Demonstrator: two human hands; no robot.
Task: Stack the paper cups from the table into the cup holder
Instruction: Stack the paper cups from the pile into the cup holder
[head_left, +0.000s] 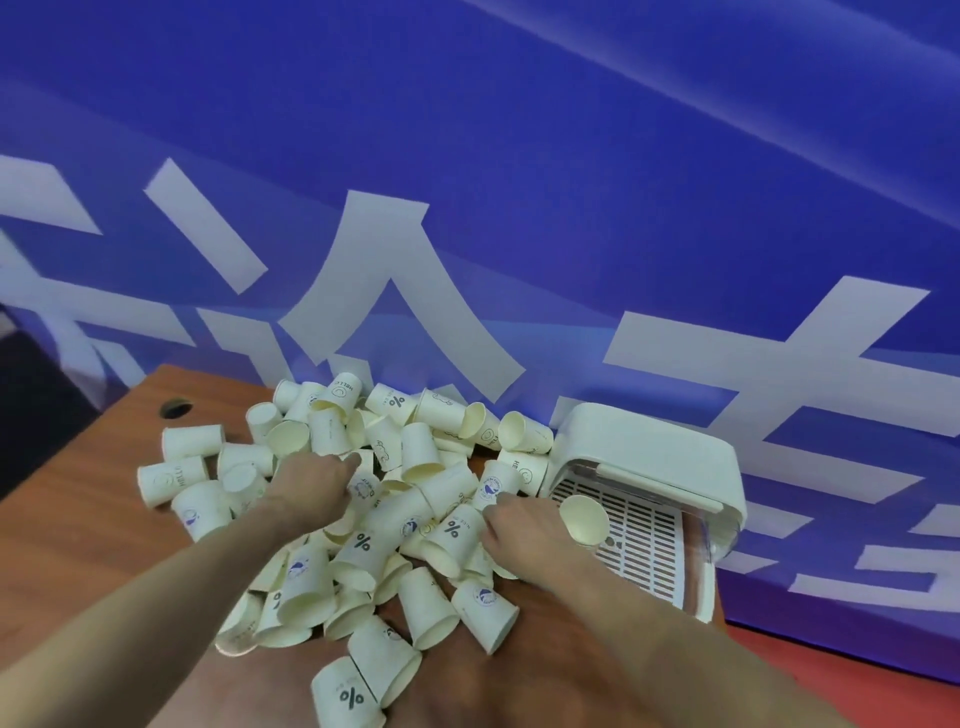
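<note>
A big heap of white paper cups (363, 545) with small prints lies tumbled across the brown wooden table (88, 519). My left hand (311, 480) reaches into the middle of the heap, fingers curled down over a printed cup (366, 488). My right hand (519, 525) lies on the heap's right side, its fingertips buried among cups, so its grip is unclear. Right of it stands the white cup holder (649, 452), lid raised over a slotted tray (644, 540). One cup (584, 519) lies on that tray, mouth toward me, beside my right hand.
A blue banner with large white characters (467, 208) hangs right behind the table and the holder. A round cable hole (175, 408) sits in the table's far left corner. Loose cups (358, 686) lie near the front edge between my forearms.
</note>
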